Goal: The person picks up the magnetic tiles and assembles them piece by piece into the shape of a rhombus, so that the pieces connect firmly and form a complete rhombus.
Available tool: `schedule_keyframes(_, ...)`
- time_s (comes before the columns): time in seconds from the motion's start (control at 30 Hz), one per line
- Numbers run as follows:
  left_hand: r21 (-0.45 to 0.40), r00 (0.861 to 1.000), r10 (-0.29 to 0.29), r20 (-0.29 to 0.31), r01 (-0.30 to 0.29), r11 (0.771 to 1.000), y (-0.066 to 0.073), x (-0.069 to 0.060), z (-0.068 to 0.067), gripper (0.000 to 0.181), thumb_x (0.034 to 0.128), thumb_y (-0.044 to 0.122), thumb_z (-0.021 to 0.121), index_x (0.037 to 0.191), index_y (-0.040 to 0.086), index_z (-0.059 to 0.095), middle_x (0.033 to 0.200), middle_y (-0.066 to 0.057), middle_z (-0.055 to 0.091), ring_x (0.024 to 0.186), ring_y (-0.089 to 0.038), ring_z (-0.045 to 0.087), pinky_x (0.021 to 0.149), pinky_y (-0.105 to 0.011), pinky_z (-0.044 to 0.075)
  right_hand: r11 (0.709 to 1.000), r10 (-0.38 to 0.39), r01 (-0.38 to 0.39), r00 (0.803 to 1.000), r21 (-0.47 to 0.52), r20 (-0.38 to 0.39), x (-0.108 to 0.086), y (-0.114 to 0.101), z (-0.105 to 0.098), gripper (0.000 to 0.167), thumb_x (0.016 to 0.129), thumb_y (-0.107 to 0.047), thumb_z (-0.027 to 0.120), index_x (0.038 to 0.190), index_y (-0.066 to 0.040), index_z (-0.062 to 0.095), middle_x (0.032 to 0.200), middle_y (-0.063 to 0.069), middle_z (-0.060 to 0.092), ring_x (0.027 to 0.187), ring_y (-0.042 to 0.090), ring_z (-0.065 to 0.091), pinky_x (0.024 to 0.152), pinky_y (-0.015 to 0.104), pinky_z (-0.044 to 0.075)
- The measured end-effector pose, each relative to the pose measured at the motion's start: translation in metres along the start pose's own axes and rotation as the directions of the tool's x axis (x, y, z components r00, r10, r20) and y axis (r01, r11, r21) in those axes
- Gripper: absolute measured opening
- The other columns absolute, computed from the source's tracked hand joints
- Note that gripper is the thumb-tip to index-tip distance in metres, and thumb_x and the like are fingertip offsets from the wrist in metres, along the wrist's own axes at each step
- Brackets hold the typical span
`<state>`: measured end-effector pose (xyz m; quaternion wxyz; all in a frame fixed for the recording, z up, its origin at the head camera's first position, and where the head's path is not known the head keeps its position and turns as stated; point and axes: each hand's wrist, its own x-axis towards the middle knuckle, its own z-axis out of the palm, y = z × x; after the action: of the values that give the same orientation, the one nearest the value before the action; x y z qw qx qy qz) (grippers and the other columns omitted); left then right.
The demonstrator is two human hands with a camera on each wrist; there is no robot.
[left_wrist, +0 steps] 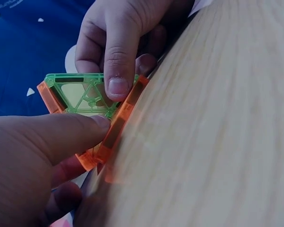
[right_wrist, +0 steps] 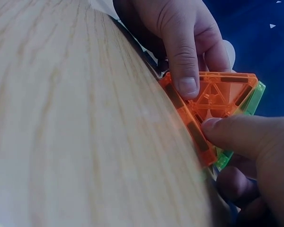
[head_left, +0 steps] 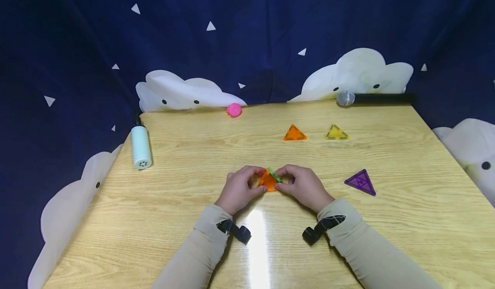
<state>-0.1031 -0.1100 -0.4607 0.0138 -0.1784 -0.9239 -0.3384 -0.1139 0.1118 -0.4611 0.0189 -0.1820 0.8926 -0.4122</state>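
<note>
Pinching: left grip [head_left: 240, 190], leaning orange tile [head_left: 264, 176]; right grip [head_left: 304, 187], leaning green tile [head_left: 275, 175] | Base: flat orange tile [head_left: 270, 187] on table [head_left: 174, 194] | Risk: uneven pressure could part edges, collapsing both.

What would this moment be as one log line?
Left hand: pinches orange tile | Right hand: pinches green tile | Both tiles: tilted above orange base | Lying apart: orange triangle, yellow triangle, purple triangle
</note>
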Motion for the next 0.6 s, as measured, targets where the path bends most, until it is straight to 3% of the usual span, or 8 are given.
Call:
schedule_keyframes(0.23, 0.011, 1.0, 0.024, 0.006, -0.024, 1.0, -0.0015, 0.0005, -0.0002, 0.052, 0.086, 0.033, 0.081, 0.133, 0.018, 0.063, 0.128, 0.005, 0.065, 0.078, -0.008, 0.054, 0.083, -0.035, 0.031, 1.0, -0.005, 0.005, 1.0, -0.005, -0.006, -0.0001, 0.0005, 0.0014, 0.025, 0.084, -0.024, 0.083, 0.107, -0.02, 0.074, 0.078, -0.009, 0.063, 0.064, 0.011, 0.053, 0.057, 0.028, 0.045)
schedule_keyframes(0.37, -0.017, 0.998, 0.063, 0.006, -0.063, 0.998, -0.0031, 0.001, 0.0006, 0.057, 0.0858, 0.034, 0.081, 0.137, 0.019, 0.061, 0.136, 0.006, 0.062, 0.087, -0.009, 0.06, 0.083, -0.036, 0.032, 1.0, -0.023, 0.023, 1.0, -0.009, -0.016, 0.0002, 0.0016, 0.0023, 0.023, 0.084, -0.022, 0.083, 0.105, -0.019, 0.074, 0.083, -0.009, 0.064, 0.065, 0.01, 0.053, 0.058, 0.028, 0.045)
schedule_keyframes(0.47, -0.096, 0.995, 0.097, 0.003, -0.096, 0.991, -0.0047, 0.0015, 0.0019, 0.055, 0.0878, 0.031, 0.08, 0.138, 0.017, 0.061, 0.138, 0.005, 0.061, 0.105, -0.011, 0.063, 0.091, -0.035, 0.039, 0.999, -0.043, 0.043, 0.999, -0.015, -0.024, 0.0004, 0.0021, 0.0026, 0.021, 0.085, -0.02, 0.082, 0.104, -0.018, 0.075, 0.09, -0.008, 0.066, 0.068, 0.01, 0.053, 0.061, 0.028, 0.045)
schedule_keyframes(0.6, -0.226, 0.99, 0.139, -0.002, -0.136, 0.965, -0.0059, 0.0015, 0.0034, 0.049, 0.0911, 0.024, 0.076, 0.137, 0.013, 0.062, 0.139, 0.002, 0.06, 0.118, -0.015, 0.061, 0.1, -0.033, 0.048, 0.997, -0.065, 0.065, 0.997, -0.031, -0.031, 0.0001, 0.0025, 0.0026, 0.02, 0.086, -0.018, 0.081, 0.105, -0.018, 0.076, 0.097, -0.008, 0.068, 0.075, 0.009, 0.056, 0.068, 0.029, 0.048)
